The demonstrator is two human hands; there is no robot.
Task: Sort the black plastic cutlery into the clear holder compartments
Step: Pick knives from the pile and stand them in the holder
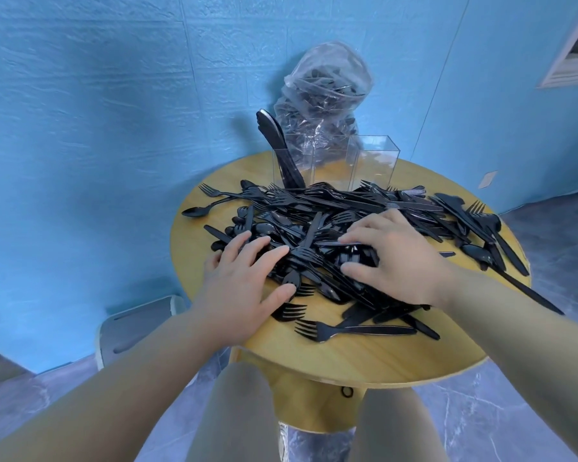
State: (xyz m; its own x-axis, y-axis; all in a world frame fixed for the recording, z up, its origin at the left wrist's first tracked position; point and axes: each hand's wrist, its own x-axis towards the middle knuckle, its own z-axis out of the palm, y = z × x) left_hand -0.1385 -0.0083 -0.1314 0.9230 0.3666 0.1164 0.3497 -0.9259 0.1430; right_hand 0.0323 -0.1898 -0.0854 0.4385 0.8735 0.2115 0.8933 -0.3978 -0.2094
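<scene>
left hand (244,288) fingers (264,253) spread flat, gripping nothing | right hand (394,258) fingers likewise flat | both press cutlery pile (331,228) mid-desk (347,355) | clear holder (334,161) behind pile: knives (277,145) upright in left compartment | plastic bag (324,95) behind holder

Glossy black plastic cutlery pile (331,228) covers a round yellow wood-grain table (347,358); the colourless clear plastic holder (374,161) stands before a textured blue wall (97,111).
</scene>
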